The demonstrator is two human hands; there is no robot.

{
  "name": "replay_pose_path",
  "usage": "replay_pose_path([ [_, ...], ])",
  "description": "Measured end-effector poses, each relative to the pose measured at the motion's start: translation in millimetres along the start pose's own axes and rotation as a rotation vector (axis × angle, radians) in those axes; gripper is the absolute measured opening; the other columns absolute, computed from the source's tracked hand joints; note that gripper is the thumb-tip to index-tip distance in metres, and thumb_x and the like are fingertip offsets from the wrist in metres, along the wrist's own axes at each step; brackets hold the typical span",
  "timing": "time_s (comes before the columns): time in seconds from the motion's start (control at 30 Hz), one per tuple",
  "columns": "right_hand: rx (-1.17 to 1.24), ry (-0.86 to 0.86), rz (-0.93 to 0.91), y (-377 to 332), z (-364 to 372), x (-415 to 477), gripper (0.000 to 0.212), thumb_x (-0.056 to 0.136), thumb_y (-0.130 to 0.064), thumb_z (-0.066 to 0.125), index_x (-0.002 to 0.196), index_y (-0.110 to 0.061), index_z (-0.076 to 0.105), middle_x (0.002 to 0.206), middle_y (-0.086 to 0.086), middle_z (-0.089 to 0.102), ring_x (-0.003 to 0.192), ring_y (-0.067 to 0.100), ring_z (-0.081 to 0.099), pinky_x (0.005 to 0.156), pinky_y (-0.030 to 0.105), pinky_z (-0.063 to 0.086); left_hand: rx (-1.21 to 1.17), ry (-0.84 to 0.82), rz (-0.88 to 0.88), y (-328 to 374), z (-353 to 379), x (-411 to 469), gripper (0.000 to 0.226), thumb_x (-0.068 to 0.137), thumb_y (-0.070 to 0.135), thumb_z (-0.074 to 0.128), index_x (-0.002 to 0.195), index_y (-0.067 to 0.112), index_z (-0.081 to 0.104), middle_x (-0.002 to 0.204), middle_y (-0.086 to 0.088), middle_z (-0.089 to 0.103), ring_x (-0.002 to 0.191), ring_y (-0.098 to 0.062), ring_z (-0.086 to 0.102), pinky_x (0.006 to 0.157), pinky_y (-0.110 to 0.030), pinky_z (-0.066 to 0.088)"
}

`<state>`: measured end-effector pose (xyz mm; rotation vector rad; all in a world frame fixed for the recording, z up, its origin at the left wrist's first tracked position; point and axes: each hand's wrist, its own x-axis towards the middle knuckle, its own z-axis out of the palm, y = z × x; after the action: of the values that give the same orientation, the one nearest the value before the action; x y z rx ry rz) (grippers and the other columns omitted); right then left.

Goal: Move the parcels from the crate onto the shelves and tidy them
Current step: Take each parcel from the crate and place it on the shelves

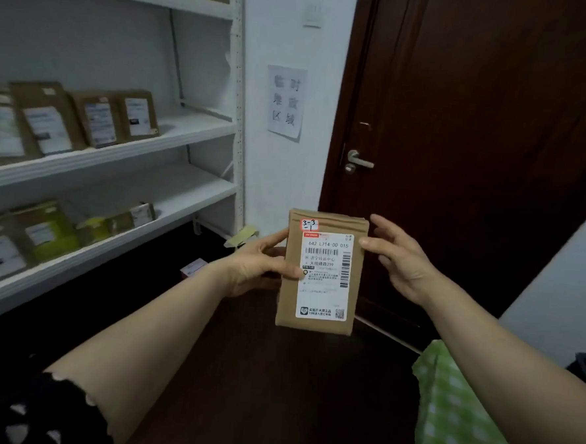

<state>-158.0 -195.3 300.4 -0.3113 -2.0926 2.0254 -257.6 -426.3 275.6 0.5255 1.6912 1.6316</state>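
The left hand (258, 264) grips a flat brown paper parcel (316, 326) by its left edge, thumb curled over onto the front and the fingers hidden behind it. The parcel is held upright in the air at the middle of the scene, in front of a dark brown wooden door (480, 113) and to the right of the white metal shelves (187, 129). Its top is folded over in a creased band, and a small red-bordered sticker (309, 225) with "3-3-1" handwritten on it sits at the upper left corner. A tall white shipping label (323, 292) covers most of the front, with barcodes, printed characters and a small square code near the bottom. The right hand (402, 259) is spread open beside the parcel's upper right edge, thumb tip just touching it, fingers straight and holding nothing. Other brown labelled parcels (95, 118) stand leaning in rows on the shelves at the far left.
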Motion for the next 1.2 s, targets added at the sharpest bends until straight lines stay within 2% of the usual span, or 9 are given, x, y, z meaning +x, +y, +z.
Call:
replay_pose_path([
  [0.1, -0.2, -0.228, 0.01, -3, 34, 14, 0.092, 0.057, -0.023, 0.083, 0.14, -0.023, 0.044, 0.148, 0.005, 0.036, 0.141, 0.019, 0.026, 0.114, 0.032, 0.021, -0.018, 0.095, -0.049, -22, -17, -40, 0.089, 0.067, -0.003, 0.078, 0.14, 0.035, 0.044, 0.119, 0.004, 0.066, 0.115, -0.016, 0.059, 0.099, -0.045, 0.047],
  [0.17, -0.391, -0.404, 0.037, 1, 63, 23, 0.094, 0.05, -0.034, 0.086, 0.136, -0.03, 0.049, 0.146, 0.002, 0.041, 0.139, 0.018, 0.03, 0.116, 0.037, 0.022, -0.017, 0.154, -0.088, -39, -31, -69, 0.095, 0.063, 0.0, 0.082, 0.141, 0.036, 0.041, 0.124, 0.005, 0.063, 0.118, -0.015, 0.057, 0.101, -0.046, 0.045],
  [0.3, -0.679, -0.716, 0.049, 13, 141, 23, 0.087, 0.057, -0.029, 0.088, 0.134, -0.037, 0.048, 0.134, 0.0, 0.051, 0.121, 0.016, 0.048, 0.102, 0.027, 0.036, -0.022, 0.269, -0.158, -69, -69, -133, 0.11, 0.049, 0.012, 0.09, 0.143, 0.038, 0.038, 0.136, 0.006, 0.054, 0.124, -0.014, 0.051, 0.103, -0.047, 0.043],
  [0.43, -0.803, -0.917, -0.003, 23, 227, 15, 0.079, 0.065, -0.027, 0.085, 0.128, -0.049, 0.044, 0.125, -0.007, 0.055, 0.111, 0.011, 0.053, 0.099, 0.027, 0.042, -0.005, 0.362, -0.18, -99, -115, -196, 0.118, 0.043, 0.022, 0.095, 0.143, 0.04, 0.035, 0.141, 0.005, 0.048, 0.128, -0.017, 0.048, 0.102, -0.047, 0.045],
  [0.57, -0.819, -0.997, -0.062, 28, 322, 11, 0.088, 0.065, -0.022, 0.085, 0.139, -0.039, 0.04, 0.129, -0.005, 0.05, 0.112, 0.011, 0.049, 0.093, 0.023, 0.04, -0.036, 0.514, -0.149, -125, -167, -254, 0.114, 0.044, 0.022, 0.095, 0.143, 0.034, 0.039, 0.137, 0.005, 0.054, 0.125, -0.017, 0.052, 0.101, -0.046, 0.046],
  [0.7, -0.843, -1.033, -0.151, 36, 436, 3, 0.094, 0.064, -0.025, 0.086, 0.143, -0.032, 0.035, 0.126, -0.007, 0.043, 0.113, 0.008, 0.04, 0.092, 0.023, 0.033, -0.027, 0.761, -0.154, -145, -234, -316, 0.108, 0.044, 0.024, 0.091, 0.141, 0.03, 0.043, 0.129, 0.002, 0.06, 0.121, -0.016, 0.055, 0.105, -0.046, 0.043],
  [0.87, -0.877, -1.008, -0.272, 52, 572, -7, 0.109, 0.055, -0.03, 0.09, 0.146, -0.029, 0.03, 0.14, 0.0, 0.035, 0.127, 0.017, 0.037, 0.105, 0.032, 0.035, -0.034, 1.002, -0.176, -153, -318, -384, 0.106, 0.05, 0.024, 0.09, 0.143, 0.028, 0.04, 0.126, 0.001, 0.06, 0.12, -0.016, 0.054, 0.106, -0.042, 0.041],
  [1.07, -0.914, -1.002, -0.35, 73, 680, 5, 0.116, 0.053, -0.029, 0.091, 0.148, -0.025, 0.026, 0.146, 0.002, 0.03, 0.131, 0.02, 0.035, 0.107, 0.031, 0.032, -0.13, 1.206, -0.124, -162, -398, -412, 0.065, 0.078, 0.007, 0.07, 0.138, 0.019, 0.049, 0.106, 0.006, 0.065, 0.112, -0.014, 0.056, 0.102, -0.032, 0.043],
  [1.2, -0.936, -1.033, -0.368, 93, 742, 34, 0.117, 0.054, -0.027, 0.091, 0.149, -0.022, 0.022, 0.149, 0.002, 0.024, 0.133, 0.021, 0.033, 0.108, 0.033, 0.033, -0.236, 1.317, -0.086, -164, -449, -406, 0.044, 0.087, 0.005, 0.056, 0.131, 0.01, 0.056, 0.119, -0.012, 0.064, 0.101, -0.016, 0.061, 0.086, -0.027, 0.048],
])
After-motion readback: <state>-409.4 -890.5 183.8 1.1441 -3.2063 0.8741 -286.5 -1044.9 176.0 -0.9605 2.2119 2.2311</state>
